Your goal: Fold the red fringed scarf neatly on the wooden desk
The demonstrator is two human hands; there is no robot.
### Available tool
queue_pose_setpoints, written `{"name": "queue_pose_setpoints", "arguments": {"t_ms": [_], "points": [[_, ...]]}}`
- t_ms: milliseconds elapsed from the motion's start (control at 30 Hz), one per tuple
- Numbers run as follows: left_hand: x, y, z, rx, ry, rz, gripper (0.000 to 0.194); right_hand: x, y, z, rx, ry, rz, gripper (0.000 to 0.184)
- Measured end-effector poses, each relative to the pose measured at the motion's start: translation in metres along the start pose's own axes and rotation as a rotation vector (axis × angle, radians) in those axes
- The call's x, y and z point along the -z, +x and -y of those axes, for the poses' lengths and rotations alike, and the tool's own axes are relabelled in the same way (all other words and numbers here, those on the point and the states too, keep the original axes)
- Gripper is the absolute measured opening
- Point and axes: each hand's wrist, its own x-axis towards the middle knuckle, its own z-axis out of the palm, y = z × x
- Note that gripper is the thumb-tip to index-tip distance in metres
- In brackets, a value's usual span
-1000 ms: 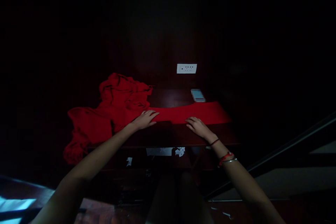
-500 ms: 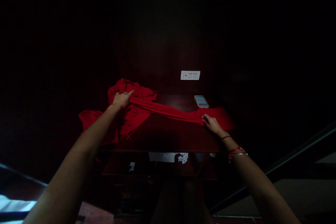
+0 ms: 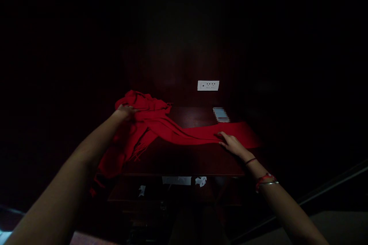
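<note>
- My left hand [image 3: 125,112] touches the scarf [image 3: 163,127] where it bunches; I cannot tell its grip.
- My right hand [image 3: 233,145], thumb and fingers parted, touches the flatter stretch.
- The scarf lies across the desk [image 3: 186,160].

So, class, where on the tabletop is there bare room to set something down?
The larger patch is the front of the tabletop, between the red cloth and the front edge, left of the right hand. A smaller one lies behind the cloth, between its heap and the blurred pale-blue item. It's crowded at left, by the heap and left hand.
</note>
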Motion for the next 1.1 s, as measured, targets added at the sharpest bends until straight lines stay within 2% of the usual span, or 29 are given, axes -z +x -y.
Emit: {"name": "queue_pose_setpoints", "arguments": {"t_ms": [67,133,200,233,267,300,367,433,500,600,733,900,1000,1100], "points": [[-0.02,-0.004,-0.03,0.069,-0.013,-0.011,0.057,0.004,-0.002,0.007,0.107,0.033,0.01,0.039],[-0.031,-0.009,-0.072,-0.005,-0.041,-0.007,0.07,0.007,-0.002,0.012,0.15,0.044,0.011,0.039],[-0.037,-0.019,-0.121,-0.223,-0.087,-0.026,0.072,0.009,0.0,0.013,0.125,0.048,0.035,0.036],[-0.04,-0.025,-0.146,-0.443,-0.143,-0.071,0.07,0.01,0.001,0.012,0.102,0.049,0.058,0.033],[-0.044,-0.031,-0.17,-0.602,-0.185,-0.096,0.068,0.01,0.002,0.011,0.081,0.048,0.083,0.028],[-0.048,-0.037,-0.192,-0.697,-0.207,-0.119,0.068,0.011,0.003,0.01,0.067,0.044,0.103,0.024],[-0.058,-0.044,-0.228,-0.762,-0.236,-0.193,0.067,0.01,0.004,0.006,0.07,0.04,0.111,0.019],[-0.066,-0.045,-0.253,-0.761,-0.28,-0.228,0.066,0.01,0.002,0.004,0.085,0.05,0.08,0.018],[-0.07,-0.044,-0.268,-0.75,-0.3,-0.24,0.053,0.009,-0.002,0.005,0.083,0.064,0.035,0.018],[-0.071,-0.046,-0.278,-0.734,-0.28,-0.294,0.032,0.006,-0.011,0.009,0.067,0.052,-0.023,0.018],[-0.076,-0.063,-0.277,-0.763,-0.215,-0.383,0.028,-0.001,-0.026,0.013,0.11,-0.01,-0.054,0.019],[-0.084,-0.073,-0.269,-0.769,-0.156,-0.401,0.019,-0.011,-0.037,0.016,0.144,-0.059,-0.074,0.023],[-0.082,-0.071,-0.276,-0.751,-0.209,-0.42,0.03,-0.012,-0.036,0.018,0.137,-0.058,-0.111,0.024],[-0.076,-0.07,-0.295,-0.699,-0.274,-0.423,0.044,-0.012,-0.032,0.018,0.11,-0.036,-0.179,0.024]]}}
